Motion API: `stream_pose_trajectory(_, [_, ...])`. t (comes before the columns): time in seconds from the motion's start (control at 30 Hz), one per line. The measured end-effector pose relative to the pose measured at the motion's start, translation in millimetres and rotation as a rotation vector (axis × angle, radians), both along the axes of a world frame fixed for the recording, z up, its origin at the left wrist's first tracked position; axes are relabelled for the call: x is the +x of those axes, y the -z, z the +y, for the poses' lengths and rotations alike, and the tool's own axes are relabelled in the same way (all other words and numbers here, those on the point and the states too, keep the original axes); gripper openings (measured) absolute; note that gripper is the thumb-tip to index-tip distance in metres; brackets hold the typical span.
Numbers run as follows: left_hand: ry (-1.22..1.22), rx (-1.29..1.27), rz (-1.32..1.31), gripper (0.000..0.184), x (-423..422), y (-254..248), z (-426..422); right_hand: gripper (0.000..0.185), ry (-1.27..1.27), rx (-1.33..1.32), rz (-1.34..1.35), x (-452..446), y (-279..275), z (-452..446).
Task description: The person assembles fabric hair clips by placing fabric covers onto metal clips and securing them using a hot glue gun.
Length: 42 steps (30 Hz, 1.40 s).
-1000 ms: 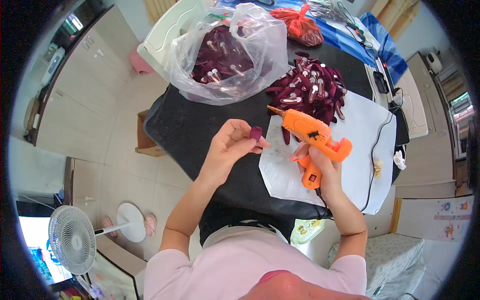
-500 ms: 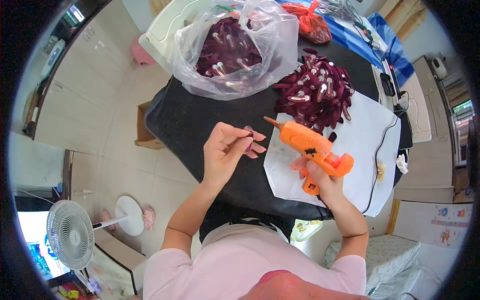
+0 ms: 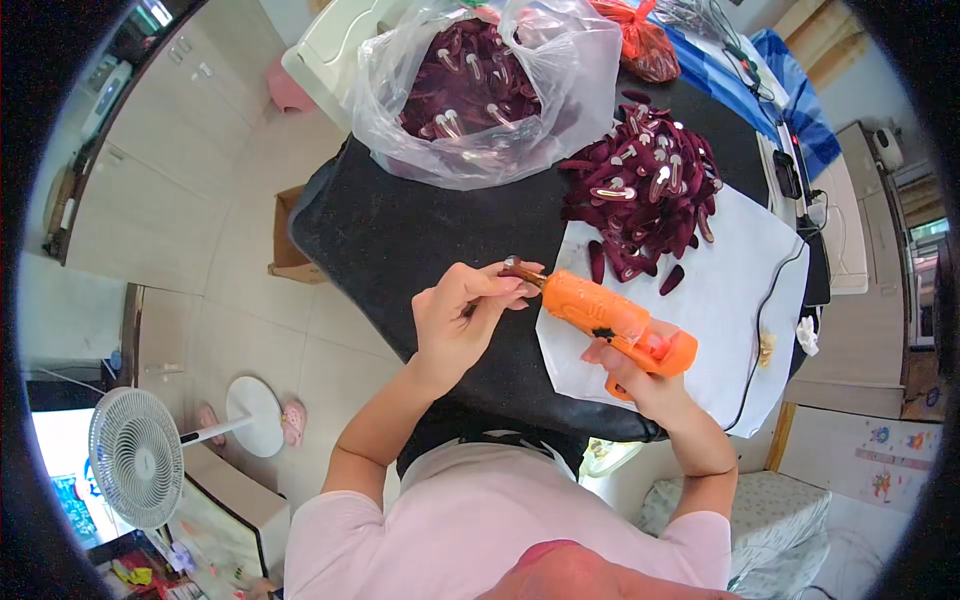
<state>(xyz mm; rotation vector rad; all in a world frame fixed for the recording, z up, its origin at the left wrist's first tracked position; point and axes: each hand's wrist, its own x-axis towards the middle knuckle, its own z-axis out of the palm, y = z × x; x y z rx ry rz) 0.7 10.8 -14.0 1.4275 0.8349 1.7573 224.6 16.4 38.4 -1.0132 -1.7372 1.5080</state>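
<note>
At frame centre, we are pinching a small dark piece [image 3: 511, 264] in our left grip [image 3: 455, 308] and clasping the orange glue gun [image 3: 600, 308] in our right grip [image 3: 656, 391], ideally steadying its nozzle [image 3: 528, 274] clear of skin.

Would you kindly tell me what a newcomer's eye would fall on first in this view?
Probably the bright orange plastic glue gun near the middle, gripped in the right hand, its dark nozzle at the fingertips of the left hand. Next would come the heap of maroon fabric pieces with shiny clips, partly on the white sheet, and the clear plastic bag of similar pieces to its left on the black table.
</note>
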Motion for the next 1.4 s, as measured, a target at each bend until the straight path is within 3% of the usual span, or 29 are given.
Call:
stream_pose_trajectory(0.7, [-0.044,0.037,0.093,0.005,-2.1,-3.5,-2.4,0.032,0.006,-0.047,-0.032,-0.1,-0.7,0.4])
stream_pose_trajectory(1.4, [-0.053,-0.002,0.006,0.004,-1.7,-1.1,-4.6,0.026,0.020,0.015,0.009,-2.3,-1.6,1.3])
